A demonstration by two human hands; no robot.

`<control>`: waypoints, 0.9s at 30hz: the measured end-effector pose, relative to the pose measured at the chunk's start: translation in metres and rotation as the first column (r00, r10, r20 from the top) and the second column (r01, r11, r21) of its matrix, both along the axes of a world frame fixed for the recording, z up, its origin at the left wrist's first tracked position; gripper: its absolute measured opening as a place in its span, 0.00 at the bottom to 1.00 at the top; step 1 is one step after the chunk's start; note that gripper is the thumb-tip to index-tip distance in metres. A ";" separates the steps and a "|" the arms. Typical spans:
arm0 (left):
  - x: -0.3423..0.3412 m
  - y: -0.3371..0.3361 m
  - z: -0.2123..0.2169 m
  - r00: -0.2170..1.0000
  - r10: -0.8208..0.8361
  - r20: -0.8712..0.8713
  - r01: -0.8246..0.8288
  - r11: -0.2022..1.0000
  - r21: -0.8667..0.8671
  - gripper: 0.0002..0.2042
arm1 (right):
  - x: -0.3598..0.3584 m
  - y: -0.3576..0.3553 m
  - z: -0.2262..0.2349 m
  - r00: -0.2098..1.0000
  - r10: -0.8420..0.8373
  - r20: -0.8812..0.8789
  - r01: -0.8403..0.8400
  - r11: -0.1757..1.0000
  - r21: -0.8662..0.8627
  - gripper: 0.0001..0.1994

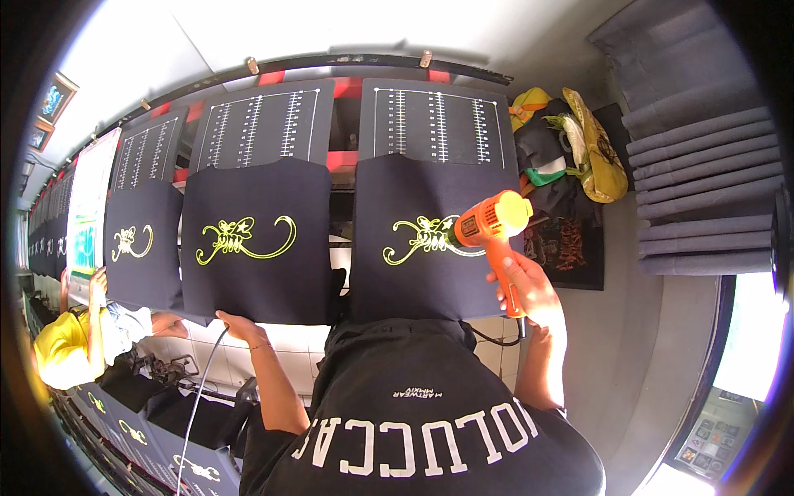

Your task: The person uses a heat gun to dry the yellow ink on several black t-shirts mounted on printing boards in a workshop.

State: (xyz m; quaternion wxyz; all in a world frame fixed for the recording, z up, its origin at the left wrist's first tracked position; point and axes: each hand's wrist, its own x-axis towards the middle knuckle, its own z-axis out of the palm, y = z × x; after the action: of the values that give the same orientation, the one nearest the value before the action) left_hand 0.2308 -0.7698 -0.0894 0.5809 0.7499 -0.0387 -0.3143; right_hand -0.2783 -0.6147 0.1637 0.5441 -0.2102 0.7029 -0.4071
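My right hand is wrapped round the handle of an orange heat gun. The gun's dark nozzle faces left, over the right end of a yellow-green and white printed design on a black shirt panel. That panel lies on a flat printing board with white ruled marks. At the front edge of the middle black panel, my left hand has bent fingers. A thin cord runs up to them and appears held there; the fingertips are partly hidden.
More boards with printed black panels line up to the left. Beside them, a person in yellow handles a white-framed screen. Bags hang at the back right, near folded dark cloth. Another printed row stands lower left.
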 end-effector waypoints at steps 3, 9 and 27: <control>0.002 -0.001 0.000 1.000 -0.024 -0.018 0.024 1.000 0.012 0.35 | 0.010 -0.010 -0.006 0.994 -0.048 -0.099 0.047 0.999 -0.009 0.22; 0.002 -0.001 0.004 0.999 -0.043 -0.011 0.043 0.999 0.008 0.36 | 0.008 -0.018 -0.014 0.997 -0.049 -0.062 0.046 0.998 -0.048 0.22; 0.022 -0.002 -0.036 0.956 -0.109 0.274 0.053 0.977 0.205 0.41 | 0.025 -0.030 -0.012 0.992 0.033 -0.122 -0.036 0.999 -0.020 0.24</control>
State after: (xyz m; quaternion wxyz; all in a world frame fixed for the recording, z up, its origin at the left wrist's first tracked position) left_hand 0.2530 -0.7722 -0.1251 0.4795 0.8383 -0.1213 -0.2294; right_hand -0.2538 -0.6447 0.1521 0.5047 -0.2529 0.7265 -0.3918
